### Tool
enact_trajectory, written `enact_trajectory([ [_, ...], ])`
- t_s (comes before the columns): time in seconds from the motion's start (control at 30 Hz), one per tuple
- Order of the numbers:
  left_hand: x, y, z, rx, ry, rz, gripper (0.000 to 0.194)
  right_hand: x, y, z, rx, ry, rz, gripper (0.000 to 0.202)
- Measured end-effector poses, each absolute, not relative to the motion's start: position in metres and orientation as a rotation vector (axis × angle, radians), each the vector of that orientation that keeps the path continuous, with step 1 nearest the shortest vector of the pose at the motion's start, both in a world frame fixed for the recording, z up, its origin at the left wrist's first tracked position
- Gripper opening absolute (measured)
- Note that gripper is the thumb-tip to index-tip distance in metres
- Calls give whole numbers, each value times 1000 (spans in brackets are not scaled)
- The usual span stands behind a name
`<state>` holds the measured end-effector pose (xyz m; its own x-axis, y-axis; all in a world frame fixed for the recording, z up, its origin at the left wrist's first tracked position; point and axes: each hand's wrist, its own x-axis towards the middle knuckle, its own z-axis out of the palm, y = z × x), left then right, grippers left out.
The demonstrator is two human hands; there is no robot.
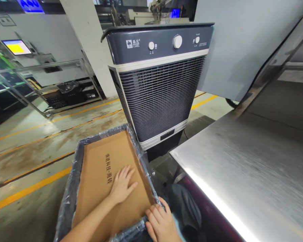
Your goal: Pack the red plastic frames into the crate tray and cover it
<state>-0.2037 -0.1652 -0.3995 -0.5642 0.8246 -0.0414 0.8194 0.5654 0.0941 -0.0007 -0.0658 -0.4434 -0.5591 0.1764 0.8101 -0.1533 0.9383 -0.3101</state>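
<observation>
A brown cardboard sheet [98, 191] with dark printed characters lies inside a dark crate [74, 171] lined with clear plastic film. My left hand [122, 186] rests palm down on the sheet beside the print, its fingers spread. At the crate's near right corner, my right hand [160, 218] has its fingers curled over the film-covered rim. Whatever lies under the cardboard is hidden.
A dark air cooler [161, 97] with white knobs stands right behind the crate. To the right is a metal table [222, 161], its corner close to the cooler. A metal rack [73, 97] holding black bins stands at the left, beyond yellow floor lines.
</observation>
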Motion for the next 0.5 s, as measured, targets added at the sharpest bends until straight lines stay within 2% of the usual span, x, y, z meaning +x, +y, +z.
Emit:
enact_trajectory([
  [0.17, -293, -182, -381, 754, 3067, 100, 50, -8, -64, -447, -14, -2027, 354, 43],
  [0.37, -357, -204, -363, 252, 3168, 143, 48, -19, -62, -454, -9, -1925, 249, 55],
  [0.5, -377, -203, -359, 186, 3141, 162, 46, -23, -63, -461, -57, -1909, 207, 47],
])
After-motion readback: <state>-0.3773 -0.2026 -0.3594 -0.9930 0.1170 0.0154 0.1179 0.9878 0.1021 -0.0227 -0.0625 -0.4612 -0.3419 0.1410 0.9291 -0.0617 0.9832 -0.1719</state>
